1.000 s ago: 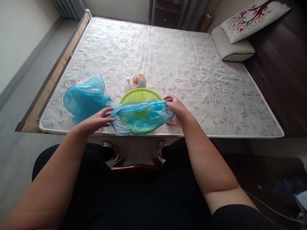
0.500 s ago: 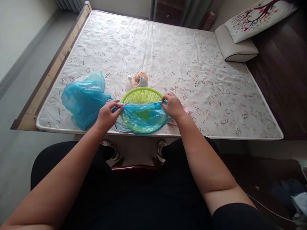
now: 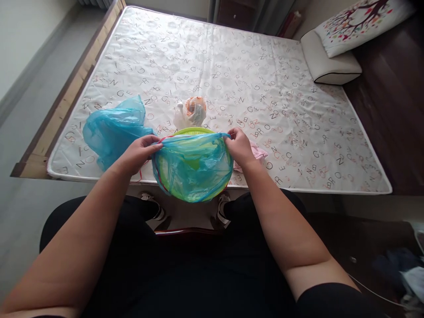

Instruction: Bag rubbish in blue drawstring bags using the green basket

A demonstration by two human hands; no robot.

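Note:
A thin blue plastic bag (image 3: 188, 163) with a red drawstring is stretched over most of a round lime-green basket (image 3: 194, 130). The basket stands at the mattress's front edge, its far rim showing above the bag. My left hand (image 3: 142, 148) pinches the bag's edge at the basket's left side. On the right, my right hand (image 3: 238, 143) grips the same edge, fingers closed. Another blue plastic bag (image 3: 112, 128) lies crumpled left of my left hand. Beside my right wrist a pink cloth (image 3: 258, 152) is partly hidden.
Behind the basket sit crumpled white and orange plastic bags (image 3: 192, 110). The letter-printed mattress (image 3: 232, 70) rests in a wooden frame (image 3: 79, 92). At the back right are a cream cushion (image 3: 331, 62) and a tree-print pillow (image 3: 361, 22).
The bag's held edge has been drawn farther over the basket, covering more of it. My left hand has moved left. The basket's near side now comes lower, past the mattress edge.

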